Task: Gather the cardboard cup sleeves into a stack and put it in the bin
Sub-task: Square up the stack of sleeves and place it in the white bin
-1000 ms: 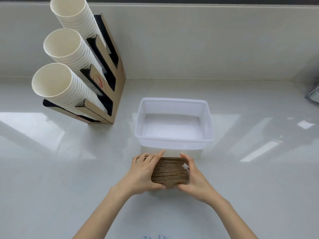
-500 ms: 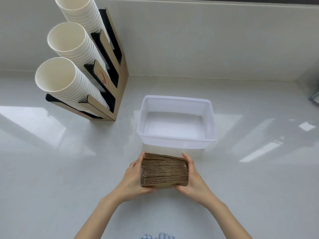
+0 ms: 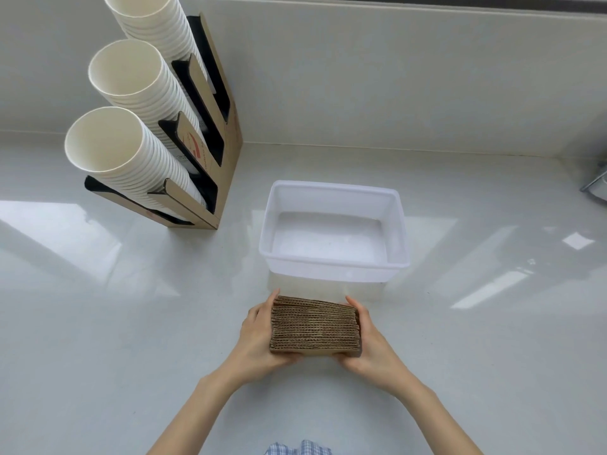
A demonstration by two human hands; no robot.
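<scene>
A thick stack of brown corrugated cup sleeves (image 3: 314,326) is pressed between both hands just above the counter. My left hand (image 3: 258,336) clamps its left end and my right hand (image 3: 368,339) clamps its right end. The sleeves' wavy edges face up toward me. Directly behind the stack, a hand's width away, stands the white translucent plastic bin (image 3: 333,269), with nothing inside it.
A cardboard cup dispenser (image 3: 210,152) holding three slanted columns of white paper cups (image 3: 108,149) stands at the back left. The wall runs along the back. A metal object (image 3: 596,185) pokes in at the right edge. The white counter (image 3: 98,323) is glossy.
The stack has been squared up and turned so its edges face up; my left fingers came off the top and now grip the end. The stack sits slightly higher.
</scene>
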